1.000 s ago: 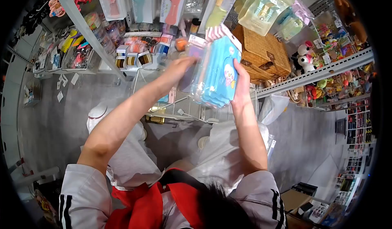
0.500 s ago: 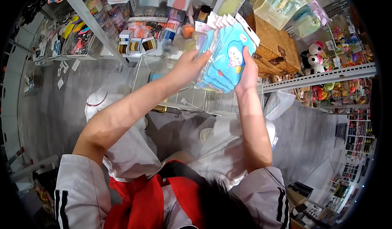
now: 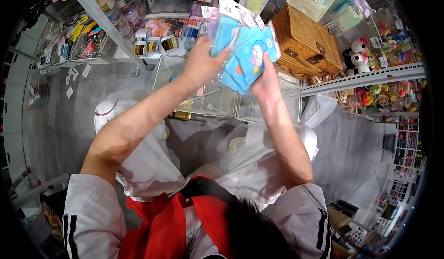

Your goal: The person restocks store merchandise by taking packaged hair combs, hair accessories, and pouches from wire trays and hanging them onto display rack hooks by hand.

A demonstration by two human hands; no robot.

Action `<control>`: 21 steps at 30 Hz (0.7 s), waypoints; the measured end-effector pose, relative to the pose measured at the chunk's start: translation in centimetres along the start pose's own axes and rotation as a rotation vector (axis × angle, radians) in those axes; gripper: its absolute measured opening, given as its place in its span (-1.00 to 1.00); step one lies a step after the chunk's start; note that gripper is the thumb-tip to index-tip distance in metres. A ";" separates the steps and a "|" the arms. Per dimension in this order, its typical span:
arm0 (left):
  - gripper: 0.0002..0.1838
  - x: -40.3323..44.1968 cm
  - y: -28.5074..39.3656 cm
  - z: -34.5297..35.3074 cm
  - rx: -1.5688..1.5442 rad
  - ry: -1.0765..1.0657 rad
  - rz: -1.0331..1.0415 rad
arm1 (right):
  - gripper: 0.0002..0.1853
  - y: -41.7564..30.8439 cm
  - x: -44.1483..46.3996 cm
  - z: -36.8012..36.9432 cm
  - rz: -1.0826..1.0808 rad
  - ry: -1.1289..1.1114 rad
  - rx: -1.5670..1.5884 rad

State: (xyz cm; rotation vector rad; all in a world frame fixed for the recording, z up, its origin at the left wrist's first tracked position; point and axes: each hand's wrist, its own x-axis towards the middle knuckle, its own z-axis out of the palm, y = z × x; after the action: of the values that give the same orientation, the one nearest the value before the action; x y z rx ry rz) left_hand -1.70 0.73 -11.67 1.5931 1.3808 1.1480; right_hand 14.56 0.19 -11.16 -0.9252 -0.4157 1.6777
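Observation:
Between my hands is a fanned stack of blue, scallop-edged packets in clear plastic, with white hang cards at the top. The front one carries a cartoon character. My left hand grips the stack's left side, its thumb lying across the plastic. My right hand holds the right side, thumb on the front packet and the other fingers hidden behind. Below the packets stands a wire basket with a few items inside.
A woven wicker box sits on the shelf to the right. Spools of hair ties line the shelf at left. Panda plush toys hang beside a metal shelf rail. Small white tags lie on the floor.
Both hands have shifted left and slightly up with the packets. The stack has fanned apart, with the left packets separating from the front ones.

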 end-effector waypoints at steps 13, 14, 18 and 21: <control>-0.65 -0.3 1.6 -2.6 -0.319 -0.137 -0.232 | -0.56 1.6 1.5 -3.9 0.071 -0.073 -0.014; -0.63 -0.6 1.7 -2.7 -0.302 -0.163 -0.210 | -0.56 1.3 1.0 -3.3 0.106 -0.081 -0.010; -0.57 -1.0 -0.6 -1.8 0.050 -0.063 -0.125 | -0.59 1.7 -0.4 -2.5 0.213 -0.111 -0.044; -0.56 -0.8 -1.5 -1.9 0.121 -0.036 -0.140 | -0.58 2.4 -0.4 -2.7 0.201 -0.115 -0.063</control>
State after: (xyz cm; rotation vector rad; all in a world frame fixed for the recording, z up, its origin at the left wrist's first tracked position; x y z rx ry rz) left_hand -4.01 0.12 -12.56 1.5654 1.5376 0.9647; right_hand 15.05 -1.45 -14.35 -0.9445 -0.4670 1.9167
